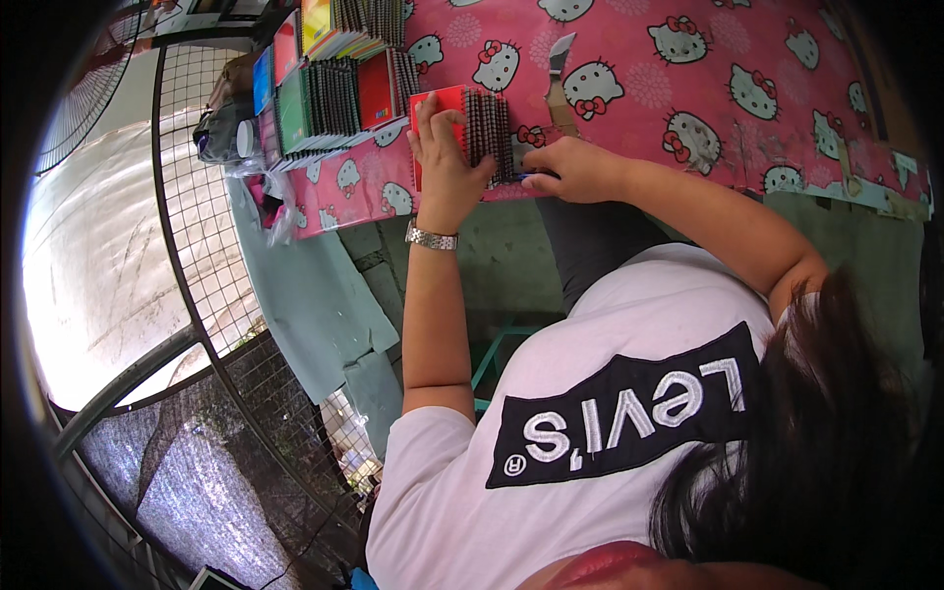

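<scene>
A stack of red-covered spiral notebooks (489, 123) lies at the table's near edge, its dark wire bindings facing right. My left hand (448, 162) holds this stack, fingers over the red cover and thumb against the bindings. Just right of the bindings, my right hand (582, 170) is closed. A thin dark-blue bit shows at its fingertips; the kind of thing it belongs to is hidden by the fingers.
Several stacks of spiral notebooks stand at the back left, among them green notebooks (294, 113) and yellow ones (317, 25). A cutter-like blade (561, 51) lies on the pink patterned table cover (639, 74). Wire mesh (202, 147) and a fan (93, 74) are at left.
</scene>
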Available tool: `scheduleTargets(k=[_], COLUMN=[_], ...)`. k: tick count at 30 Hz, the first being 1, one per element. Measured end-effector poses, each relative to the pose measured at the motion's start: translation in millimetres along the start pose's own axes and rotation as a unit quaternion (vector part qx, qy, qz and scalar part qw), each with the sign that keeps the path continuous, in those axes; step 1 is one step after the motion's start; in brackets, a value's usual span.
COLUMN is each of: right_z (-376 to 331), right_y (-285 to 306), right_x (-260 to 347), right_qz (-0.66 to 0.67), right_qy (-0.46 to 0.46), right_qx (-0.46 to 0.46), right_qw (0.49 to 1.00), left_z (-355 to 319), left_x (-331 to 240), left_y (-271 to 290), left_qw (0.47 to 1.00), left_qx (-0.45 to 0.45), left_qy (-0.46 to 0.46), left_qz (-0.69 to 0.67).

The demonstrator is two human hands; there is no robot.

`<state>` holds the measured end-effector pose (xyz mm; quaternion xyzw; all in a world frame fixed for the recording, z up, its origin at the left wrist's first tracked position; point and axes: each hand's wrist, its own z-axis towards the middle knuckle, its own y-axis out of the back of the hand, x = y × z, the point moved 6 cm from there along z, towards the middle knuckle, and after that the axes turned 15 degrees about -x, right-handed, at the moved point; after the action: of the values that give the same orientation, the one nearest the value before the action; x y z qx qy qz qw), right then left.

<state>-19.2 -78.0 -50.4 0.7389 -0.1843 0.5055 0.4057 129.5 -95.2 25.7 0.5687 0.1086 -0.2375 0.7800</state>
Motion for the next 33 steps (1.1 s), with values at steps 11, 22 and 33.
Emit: scheduleTargets(k=[11, 22, 33], right_z=[-8.4, -10.6, 6.8], right_y=[12.6, 21.2, 8.4], right_x=[11.8, 9.7, -2.0], right_qz=[-0.083, -0.075, -0.032], right_qy=[0.227, 0.252, 0.092], right_qx=[-0.172, -0.242, -0.061], right_qw=[0.955, 0.934, 0.993], left_z=[-1.6, -2.4, -3.2], left_x=[-1.9, -7.0, -6.3], left_y=[-4.2, -5.6, -7.9], left_qw=[0.999, 0.998, 0.996], left_qx=[0.006, 0.003, 0.003], left_qy=[-0.014, -0.019, -0.021], left_qz=[0.034, 0.061, 0.088])
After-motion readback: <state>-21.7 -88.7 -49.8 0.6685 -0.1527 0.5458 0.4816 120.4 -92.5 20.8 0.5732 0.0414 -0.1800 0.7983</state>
